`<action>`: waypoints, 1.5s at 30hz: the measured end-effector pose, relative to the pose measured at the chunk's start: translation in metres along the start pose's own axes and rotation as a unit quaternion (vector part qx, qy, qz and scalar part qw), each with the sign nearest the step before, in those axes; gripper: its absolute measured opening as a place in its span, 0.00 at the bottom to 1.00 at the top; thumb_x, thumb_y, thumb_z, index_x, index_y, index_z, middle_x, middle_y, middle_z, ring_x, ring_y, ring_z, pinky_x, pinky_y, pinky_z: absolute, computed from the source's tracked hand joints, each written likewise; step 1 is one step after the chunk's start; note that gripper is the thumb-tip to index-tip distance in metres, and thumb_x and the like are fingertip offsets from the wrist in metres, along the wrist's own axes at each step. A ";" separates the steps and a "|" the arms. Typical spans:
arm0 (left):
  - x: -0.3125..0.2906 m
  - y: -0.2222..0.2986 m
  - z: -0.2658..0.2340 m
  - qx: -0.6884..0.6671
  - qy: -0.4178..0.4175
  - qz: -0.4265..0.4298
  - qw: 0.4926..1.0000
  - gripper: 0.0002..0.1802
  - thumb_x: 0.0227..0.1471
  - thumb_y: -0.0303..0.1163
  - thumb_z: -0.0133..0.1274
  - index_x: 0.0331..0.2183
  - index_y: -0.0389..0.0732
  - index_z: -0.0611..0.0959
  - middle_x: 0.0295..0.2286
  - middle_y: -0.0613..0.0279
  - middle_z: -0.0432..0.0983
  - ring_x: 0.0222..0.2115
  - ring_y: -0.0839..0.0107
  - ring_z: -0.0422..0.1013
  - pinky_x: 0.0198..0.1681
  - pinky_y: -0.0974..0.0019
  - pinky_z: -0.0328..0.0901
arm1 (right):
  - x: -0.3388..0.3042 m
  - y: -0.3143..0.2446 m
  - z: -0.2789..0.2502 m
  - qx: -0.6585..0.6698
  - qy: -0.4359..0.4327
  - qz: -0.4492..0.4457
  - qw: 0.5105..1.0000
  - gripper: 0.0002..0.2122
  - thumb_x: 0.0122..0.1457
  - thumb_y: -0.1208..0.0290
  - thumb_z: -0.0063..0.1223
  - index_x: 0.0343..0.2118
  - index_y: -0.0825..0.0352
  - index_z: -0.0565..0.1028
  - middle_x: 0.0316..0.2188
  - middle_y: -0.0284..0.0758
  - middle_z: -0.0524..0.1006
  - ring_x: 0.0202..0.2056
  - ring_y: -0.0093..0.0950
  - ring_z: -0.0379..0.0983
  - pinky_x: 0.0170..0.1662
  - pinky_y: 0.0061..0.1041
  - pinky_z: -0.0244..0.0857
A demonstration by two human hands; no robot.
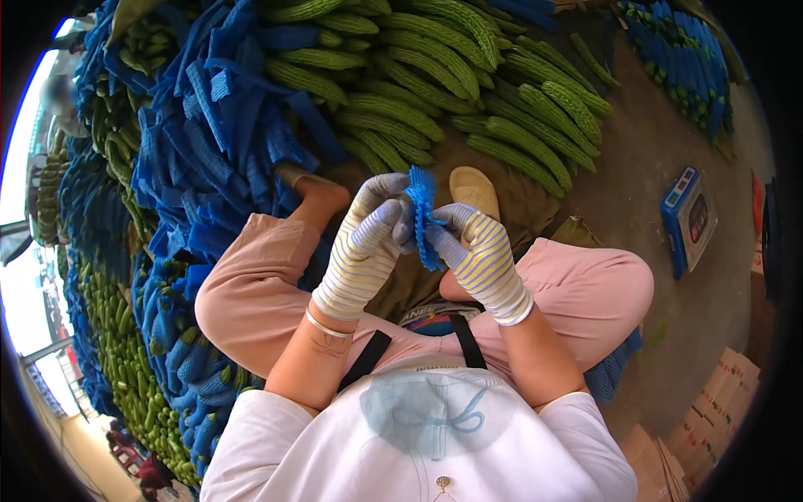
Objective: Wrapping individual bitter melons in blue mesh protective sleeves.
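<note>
Between my two gloved hands, above my crossed legs, is a blue foam net sleeve, bunched and upright. My left hand wears a striped glove with greyish fingertips, and its fingers are closed on the sleeve's left side. From the other side my right hand, gloved the same way, pinches the sleeve's edge. Just beyond my feet lie long green bitter melons in overlapping rows. To their left is a heap of loose blue foam net sleeves.
Further left are piles of green vegetables and sleeved ones. A blue scale stands on the floor at right. More sleeved produce lies at far right, with cardboard boxes at lower right.
</note>
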State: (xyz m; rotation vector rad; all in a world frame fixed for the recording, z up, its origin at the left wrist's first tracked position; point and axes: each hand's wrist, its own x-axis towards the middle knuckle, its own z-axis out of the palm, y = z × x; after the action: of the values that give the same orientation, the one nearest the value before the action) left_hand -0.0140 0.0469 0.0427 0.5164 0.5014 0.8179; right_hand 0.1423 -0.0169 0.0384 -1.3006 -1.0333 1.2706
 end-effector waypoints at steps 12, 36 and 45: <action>0.005 -0.002 0.018 0.749 -0.027 0.359 0.557 0.24 0.37 0.16 0.52 0.43 0.36 0.76 0.39 0.56 0.71 0.40 0.59 0.70 0.44 0.64 0.65 | 0.004 0.053 -0.010 0.021 0.127 -0.030 0.991 0.07 0.58 0.73 0.49 0.36 0.69 0.74 0.26 0.26 0.74 0.28 0.14 0.66 0.31 0.15 0.61; 0.049 -0.054 -0.015 0.819 -0.077 0.064 0.564 0.13 0.50 0.37 0.48 0.33 0.40 0.80 0.31 0.52 0.76 0.33 0.53 0.72 0.36 0.60 0.66 | -0.009 0.031 -0.002 0.399 -0.001 0.127 0.908 0.06 0.60 0.70 0.48 0.37 0.66 0.71 0.23 0.28 0.72 0.22 0.16 0.66 0.27 0.14 0.60; 0.063 -0.057 -0.046 0.694 -0.026 0.130 0.708 0.16 0.47 0.30 0.52 0.41 0.39 0.78 0.37 0.55 0.76 0.38 0.59 0.72 0.41 0.62 0.67 | -0.007 0.044 -0.007 -0.176 0.103 -0.165 0.965 0.06 0.49 0.78 0.55 0.31 0.67 0.72 0.32 0.37 0.72 0.31 0.31 0.69 0.34 0.28 0.63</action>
State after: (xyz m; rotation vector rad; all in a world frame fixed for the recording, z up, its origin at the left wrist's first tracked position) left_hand 0.0261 0.0740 -0.0402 2.0547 0.9763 0.5463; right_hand 0.1460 -0.0299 -0.0042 -1.4171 -1.2997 0.7033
